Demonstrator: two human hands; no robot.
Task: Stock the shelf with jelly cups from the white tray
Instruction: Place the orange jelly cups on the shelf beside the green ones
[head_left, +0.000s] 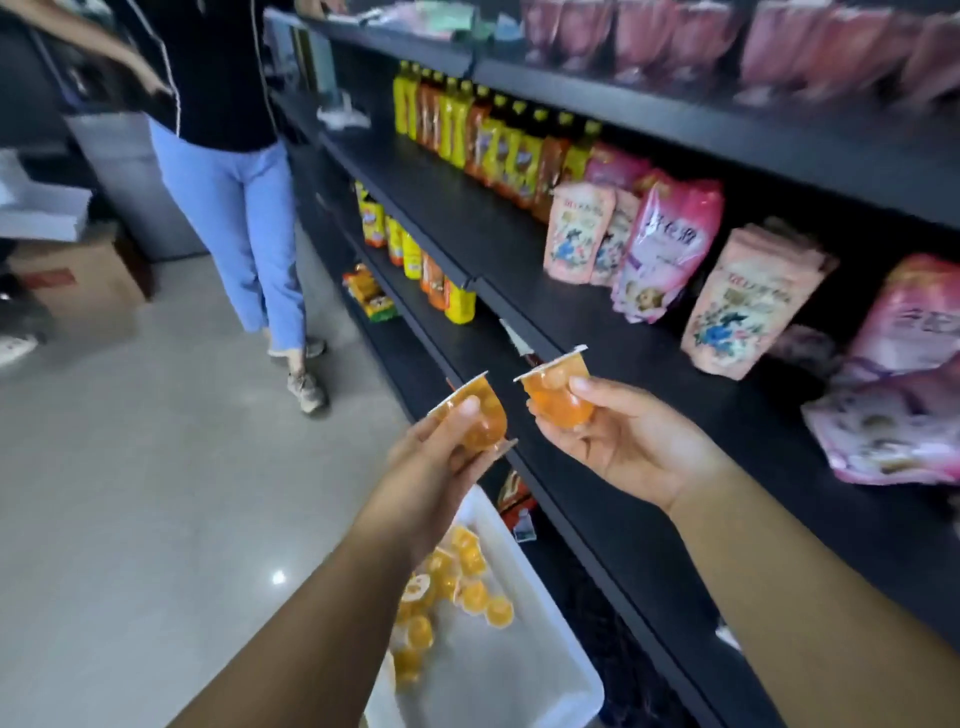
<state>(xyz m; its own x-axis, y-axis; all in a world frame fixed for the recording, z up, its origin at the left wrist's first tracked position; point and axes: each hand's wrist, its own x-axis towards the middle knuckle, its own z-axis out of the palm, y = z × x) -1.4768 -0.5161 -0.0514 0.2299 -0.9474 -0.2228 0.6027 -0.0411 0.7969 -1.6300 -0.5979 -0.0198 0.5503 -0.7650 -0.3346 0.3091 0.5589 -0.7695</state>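
My left hand (434, 457) grips orange jelly cups (475, 410); a second lid edge shows under the top one. My right hand (618, 441) pinches another orange jelly cup (558, 392) with its white lid tilted up. Both hands hover in front of the black shelf (597, 322), just before its front edge. Below my left forearm lies the white tray (524, 670) with several orange jelly cups (452, 587) heaped at its far left end.
Pink snack pouches (649, 249) stand on the middle shelf to the right. Yellow and orange bottles (493, 140) line its far end and the shelf below. A person in blue jeans (244, 223) stands on the tiled floor at the left. A cardboard box (78, 280) sits far left.
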